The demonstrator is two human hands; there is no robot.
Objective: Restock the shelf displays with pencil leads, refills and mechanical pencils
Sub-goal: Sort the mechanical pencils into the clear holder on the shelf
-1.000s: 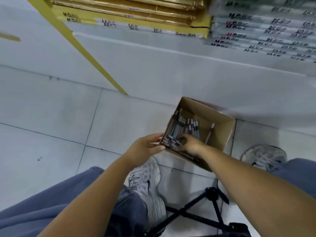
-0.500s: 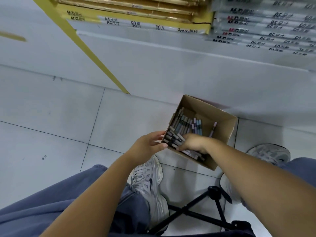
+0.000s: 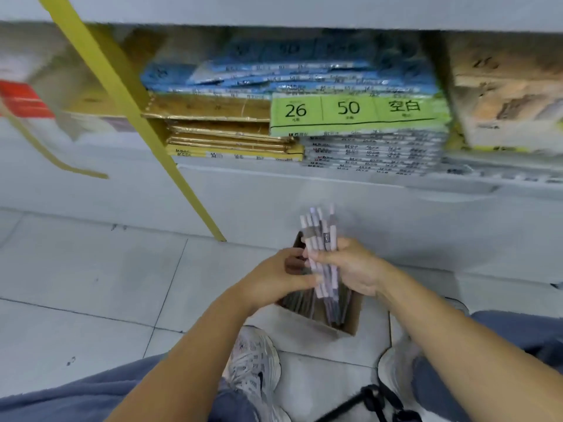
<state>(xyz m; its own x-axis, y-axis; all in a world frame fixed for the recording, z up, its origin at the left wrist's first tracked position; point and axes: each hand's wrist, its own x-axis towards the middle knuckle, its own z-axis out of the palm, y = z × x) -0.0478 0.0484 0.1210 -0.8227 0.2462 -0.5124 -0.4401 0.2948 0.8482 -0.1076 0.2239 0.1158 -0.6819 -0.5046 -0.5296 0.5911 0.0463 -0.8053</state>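
A: Gripping tight: the pencil bundle (image 3: 320, 239) is clasped in the right hand (image 3: 359, 269), fingers curled round it, just above the box (image 3: 355, 315).

B: And it is pinched lower down by the left hand (image 3: 271, 278). The ends should be evened up before shelving, so nothing gets dropped.

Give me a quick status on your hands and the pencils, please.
Right hand grips the pencil bundle; left hand pinches it too. Bundle upright, above the cardboard box. Nothing seen in the way.

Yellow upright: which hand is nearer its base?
Left. The left hand is just right of the yellow upright; the right hand, gripping the pencils, is farther right.
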